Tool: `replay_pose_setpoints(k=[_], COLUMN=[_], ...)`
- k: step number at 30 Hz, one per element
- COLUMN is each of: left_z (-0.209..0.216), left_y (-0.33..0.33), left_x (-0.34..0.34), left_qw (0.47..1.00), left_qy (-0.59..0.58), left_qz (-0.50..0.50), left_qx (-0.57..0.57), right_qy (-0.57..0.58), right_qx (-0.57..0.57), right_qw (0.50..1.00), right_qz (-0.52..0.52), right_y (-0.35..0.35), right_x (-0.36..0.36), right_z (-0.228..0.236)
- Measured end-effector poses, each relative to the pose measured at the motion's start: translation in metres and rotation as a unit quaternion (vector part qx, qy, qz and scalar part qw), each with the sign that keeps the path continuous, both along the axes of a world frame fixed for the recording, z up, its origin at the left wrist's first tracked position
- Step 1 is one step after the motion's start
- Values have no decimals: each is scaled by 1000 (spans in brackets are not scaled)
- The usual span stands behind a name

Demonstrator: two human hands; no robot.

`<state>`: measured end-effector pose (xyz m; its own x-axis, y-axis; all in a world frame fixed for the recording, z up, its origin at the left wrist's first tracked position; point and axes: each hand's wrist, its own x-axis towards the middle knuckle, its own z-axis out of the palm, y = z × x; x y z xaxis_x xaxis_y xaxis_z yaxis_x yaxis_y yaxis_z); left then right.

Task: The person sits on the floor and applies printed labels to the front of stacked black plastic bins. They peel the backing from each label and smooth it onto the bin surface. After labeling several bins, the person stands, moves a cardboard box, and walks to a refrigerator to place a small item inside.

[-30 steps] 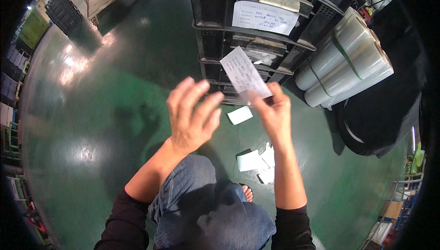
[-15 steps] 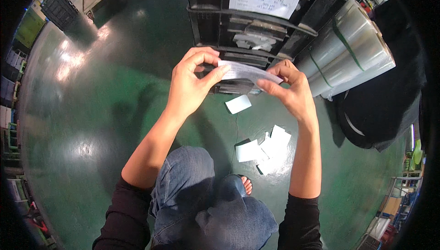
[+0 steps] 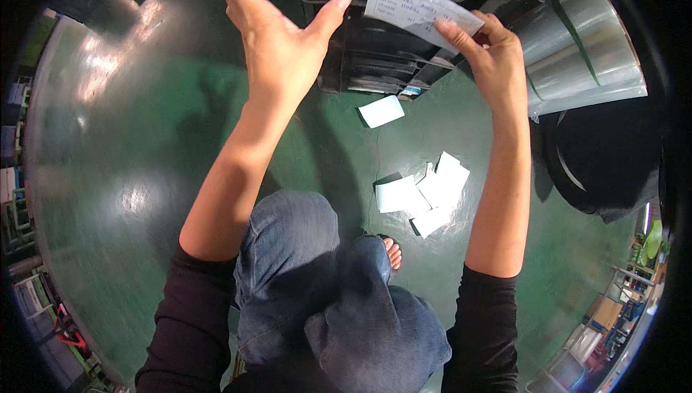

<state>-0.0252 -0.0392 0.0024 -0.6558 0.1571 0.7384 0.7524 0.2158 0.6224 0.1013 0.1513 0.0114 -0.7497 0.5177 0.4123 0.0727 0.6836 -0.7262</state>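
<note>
A white paper label (image 3: 407,8) with print and handwriting lies before the black slatted crates (image 3: 382,65) ahead of me. My right hand (image 3: 497,54) pinches its right end between thumb and fingers. Whether its far side touches the crate cannot be seen. To the left of the paper, my left hand (image 3: 281,43) is raised with thumb and fingers apart, holding nothing; its fingertips reach the upper edge of the picture. White paper slips (image 3: 440,184) lie overlapping on the green floor below my right forearm. One more white slip (image 3: 382,111) lies nearer the crates.
Clear film rolls (image 3: 587,43) bound with green straps stand right of the crates, above a black rounded object (image 3: 605,152). My bent knees (image 3: 288,249) and sandalled foot (image 3: 393,252) are below. Shelving with assorted goods (image 3: 613,314) lines the right rim.
Both hands have moved up toward the crates. My left hand has let go of the paper and opened; my right hand still pinches it. The view has shifted.
</note>
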Motion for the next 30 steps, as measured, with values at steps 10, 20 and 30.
replay_pose_setpoints(k=[10, 20, 30], left_z=[0, -1, 6], left_y=[27, 37, -6], left_x=[-10, -19, 1], left_qw=[999, 999, 996], left_qy=[36, 30, 19], left_qz=[11, 8, -60], left_qx=[-29, -23, -69], right_qy=[-40, -47, -63], right_qx=[35, 125, -21], right_qw=[996, 976, 994], right_qz=[-70, -174, -87], right_y=[-5, -11, -33], right_x=[-12, -21, 29], right_z=[13, 6, 21])
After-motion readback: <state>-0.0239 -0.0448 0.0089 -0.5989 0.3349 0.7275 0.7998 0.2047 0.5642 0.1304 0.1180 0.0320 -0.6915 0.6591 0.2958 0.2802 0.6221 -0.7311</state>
